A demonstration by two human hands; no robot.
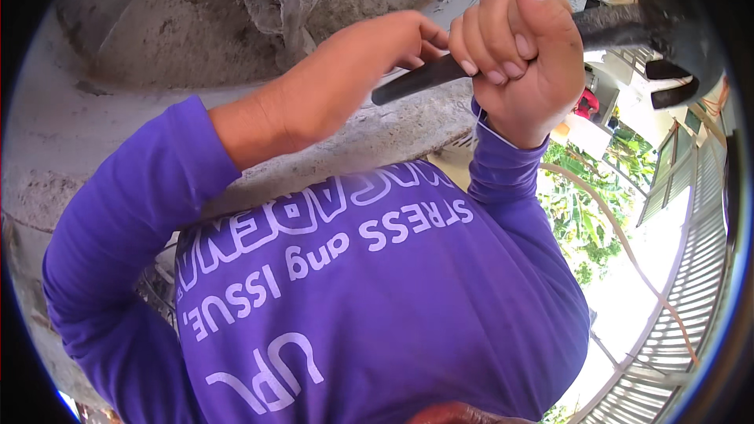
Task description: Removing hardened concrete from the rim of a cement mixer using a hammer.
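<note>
A claw hammer (pixel 620 27) with a dark handle and a two-pronged black head crosses the upper right. My right hand (pixel 530 55) is wrapped round its handle, the thumb lying up along the near knuckles. The handle's butt end (pixel 393 91) sticks out to the left of that fist. Close by it is my left hand (pixel 338 78), loosely bent with a gap between fingers and palm. Its fingertips reach close to the right fist; whether they touch it or the handle is hard to tell. Both forearms wear purple sleeves (pixel 141 180).
A rough grey concrete surface with a curved, raised rim (pixel 118 114) lies beyond my arms. A grey, crusted branching piece (pixel 279 0) stands on it. At the right are green plants (pixel 581 212), a thin hose (pixel 620 232) and a slatted metal fence (pixel 683 267).
</note>
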